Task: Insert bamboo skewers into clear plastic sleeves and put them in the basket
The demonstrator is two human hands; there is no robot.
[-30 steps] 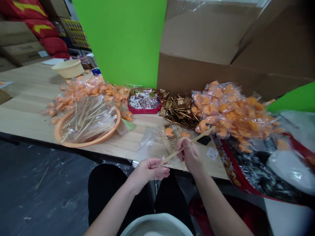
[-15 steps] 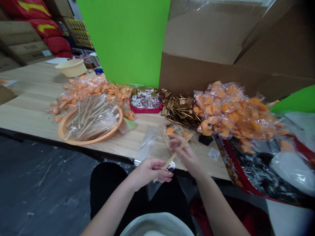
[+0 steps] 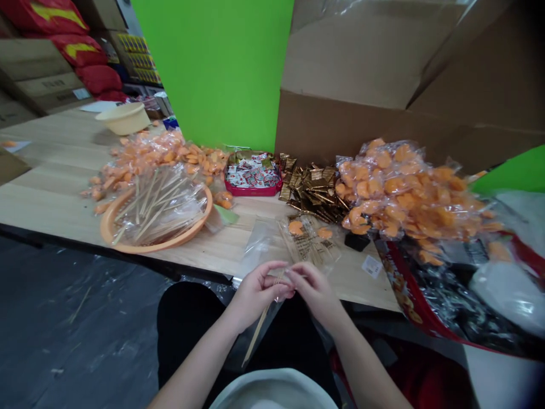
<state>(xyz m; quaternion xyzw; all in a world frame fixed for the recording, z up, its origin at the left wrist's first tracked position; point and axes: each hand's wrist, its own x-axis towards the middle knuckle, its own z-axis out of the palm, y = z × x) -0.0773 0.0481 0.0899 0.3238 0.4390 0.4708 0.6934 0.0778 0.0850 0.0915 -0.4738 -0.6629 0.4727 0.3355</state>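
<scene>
Above my lap, my left hand (image 3: 260, 294) is closed around several thin wooden sticks (image 3: 256, 335). They slant downward, their lower ends pointing to my left knee. Clear plastic of a bag (image 3: 272, 316) shows beside the sticks and between my hands; whether the sticks lie fully inside it I cannot tell. My right hand (image 3: 314, 291) meets the left one at the fingertips, pinching the bag's upper end. Just beyond my hands, flat packs (image 3: 313, 241) with wooden sticks, orange pieces and gold sachets lie on the table, next to a loose clear bag (image 3: 259, 245).
An orange basket (image 3: 196, 228) of bagged sticks stands left. Behind are a red tray (image 3: 252, 191) of small sachets and gold sachets (image 3: 313, 190). Wrapped orange pieces (image 3: 404, 182) are heaped right, others (image 3: 140, 156) left. A pale bowl (image 3: 272, 382) is at my lap.
My right hand has come down from over the table to meet my left. The sticks, which slanted up to the right between my hands, now point down below my left hand.
</scene>
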